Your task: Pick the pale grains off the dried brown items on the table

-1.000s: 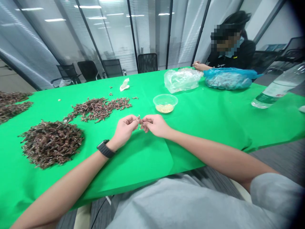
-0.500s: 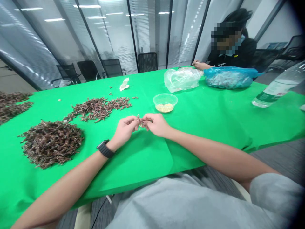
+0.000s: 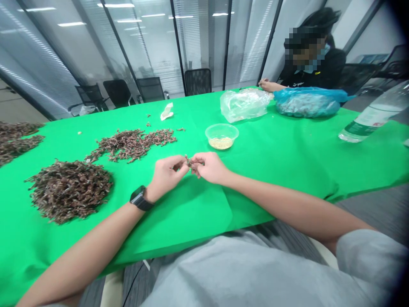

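My left hand (image 3: pixel 166 174) and my right hand (image 3: pixel 207 167) meet above the green cloth (image 3: pixel 275 170), their fingertips pinching a small dried brown sprig (image 3: pixel 189 161) between them. Its middle is partly hidden by my fingers. To the left lie a heaped pile of similar brown sprigs (image 3: pixel 68 191) and a looser spread of them (image 3: pixel 131 144). Nearest ahead of my hands stands a clear plastic tub (image 3: pixel 221 135) holding pale seeds. A black watch (image 3: pixel 140 198) sits on my left wrist.
At the far end, a seated person (image 3: pixel 319 72) works with one hand (image 3: pixel 266 85) at the cloth's edge. A clear plastic bag (image 3: pixel 243 105), a blue bag of contents (image 3: pixel 306 102) and a water bottle (image 3: pixel 370 115) lie on the right. More sprigs (image 3: pixel 15 143) lie far left.
My left hand has turned slightly at the sprig, its fingers shifting closer over it. The view has tilted a little, so the table sits slightly higher in the picture.
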The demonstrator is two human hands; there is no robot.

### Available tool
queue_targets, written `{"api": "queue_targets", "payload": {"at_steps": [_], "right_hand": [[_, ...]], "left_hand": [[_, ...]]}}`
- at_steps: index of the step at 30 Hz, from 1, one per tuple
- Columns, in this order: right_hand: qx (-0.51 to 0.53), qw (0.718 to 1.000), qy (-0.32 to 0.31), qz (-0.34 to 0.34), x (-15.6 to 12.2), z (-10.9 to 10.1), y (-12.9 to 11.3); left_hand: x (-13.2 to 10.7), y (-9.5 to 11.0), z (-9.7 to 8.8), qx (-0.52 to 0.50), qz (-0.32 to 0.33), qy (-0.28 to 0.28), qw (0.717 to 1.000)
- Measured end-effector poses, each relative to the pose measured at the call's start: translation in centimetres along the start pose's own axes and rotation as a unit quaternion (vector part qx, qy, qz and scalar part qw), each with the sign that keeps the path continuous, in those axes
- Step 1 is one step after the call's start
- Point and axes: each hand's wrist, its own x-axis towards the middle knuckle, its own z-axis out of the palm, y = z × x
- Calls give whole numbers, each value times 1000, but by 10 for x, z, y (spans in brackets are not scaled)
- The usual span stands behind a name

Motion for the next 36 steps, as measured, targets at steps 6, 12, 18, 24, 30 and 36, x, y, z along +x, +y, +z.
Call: {"api": "queue_targets", "payload": {"at_steps": [6, 12, 18, 24, 30, 36], "right_hand": [[40, 995, -59, 76, 4, -2, -2], [10, 1000, -14, 14, 6, -7, -3], [-147, 983, 36, -102, 4, -13, 0], [-208, 965, 36, -157, 3, -15, -2], [-245, 956, 29, -161, 0, -14, -4], [-198, 973, 47, -112, -3, -8, -7]], "left_hand": [[2, -12, -11, 162, 181, -78, 967], [3, -2, -1, -101, -72, -42, 991], [7, 0, 8, -497, -303, -107, 806], [9, 2, 4, -561, -363, -118, 735], [10, 5, 5, -541, -354, -111, 754], [8, 6, 7, -460, -296, -79, 833]]}}
